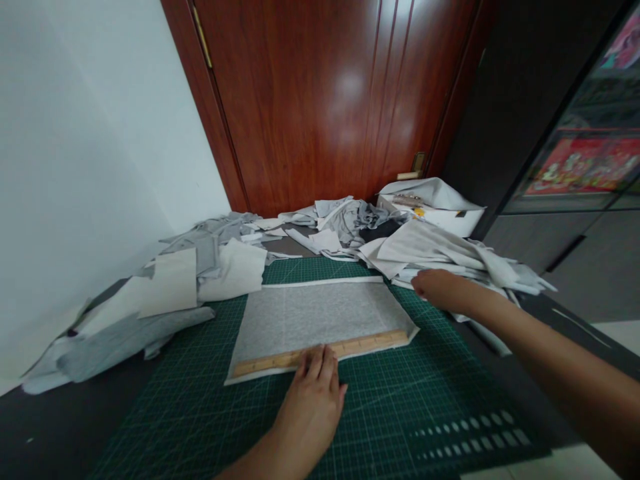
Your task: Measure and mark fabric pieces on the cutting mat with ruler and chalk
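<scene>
A wooden ruler (370,345) lies along the near edge of a light grey fabric piece (320,307), which is spread on a green cutting mat (380,400). My left hand (313,390) holds the ruler down, its fingers close together on the ruler's middle and the thumb off to the right. Beyond the fabric's right side, my right hand (431,287) is closed in a fist next to a stack of pale cloth (440,250). Whatever its fingers may hold is hidden. The fabric's far edge shows a paler strip.
Grey and cream fabric scraps (175,283) are heaped at the left by the white wall. More crumpled cloth (350,220) lies at the back, before a reddish wooden door (310,100). A white box (450,220) stands back right, near a dark cabinet (545,247).
</scene>
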Demonstrator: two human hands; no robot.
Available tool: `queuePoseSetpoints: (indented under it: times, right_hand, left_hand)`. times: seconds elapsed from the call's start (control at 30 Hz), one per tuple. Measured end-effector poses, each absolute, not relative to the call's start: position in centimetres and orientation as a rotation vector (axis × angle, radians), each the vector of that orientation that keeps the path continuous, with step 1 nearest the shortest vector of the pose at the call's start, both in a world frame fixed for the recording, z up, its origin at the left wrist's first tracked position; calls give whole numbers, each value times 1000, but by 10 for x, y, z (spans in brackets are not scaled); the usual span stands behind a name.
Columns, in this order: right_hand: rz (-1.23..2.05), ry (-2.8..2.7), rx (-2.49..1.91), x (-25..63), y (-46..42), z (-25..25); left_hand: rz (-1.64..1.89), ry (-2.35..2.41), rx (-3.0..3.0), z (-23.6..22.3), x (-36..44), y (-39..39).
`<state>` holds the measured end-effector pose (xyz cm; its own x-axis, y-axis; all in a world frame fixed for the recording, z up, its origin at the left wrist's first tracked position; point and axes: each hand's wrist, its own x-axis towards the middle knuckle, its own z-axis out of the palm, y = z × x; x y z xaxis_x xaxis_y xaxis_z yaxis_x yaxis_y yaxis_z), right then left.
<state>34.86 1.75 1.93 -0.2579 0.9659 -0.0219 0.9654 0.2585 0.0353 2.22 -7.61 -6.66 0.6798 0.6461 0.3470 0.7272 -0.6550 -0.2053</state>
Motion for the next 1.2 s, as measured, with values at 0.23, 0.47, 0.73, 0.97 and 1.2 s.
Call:
queuePoseSetpoints:
  times: [0.23,0.47,0.73,0.97,1.2]
  right_hand:
    - [-709,2734,1968,324,31,0]
    - [-1225,2938,2261,292,34,-21]
    - [-1118,2861,1539,262,-5,-20]
    - [-1085,2992,1506,256,-5,-27]
    - [-701,3172,1989,269,13,-47]
  left_hand:
    - [-361,-1059,-2531,-63,22,-76]
    - [-380,-1040,-2526,-62,18,-74]
    - [-438,-1078,-2604,-54,14,-72]
    - [-576,-1130,-2703,-52,3,-67]
    - [-710,-1285,-2757,-50,3,-61]
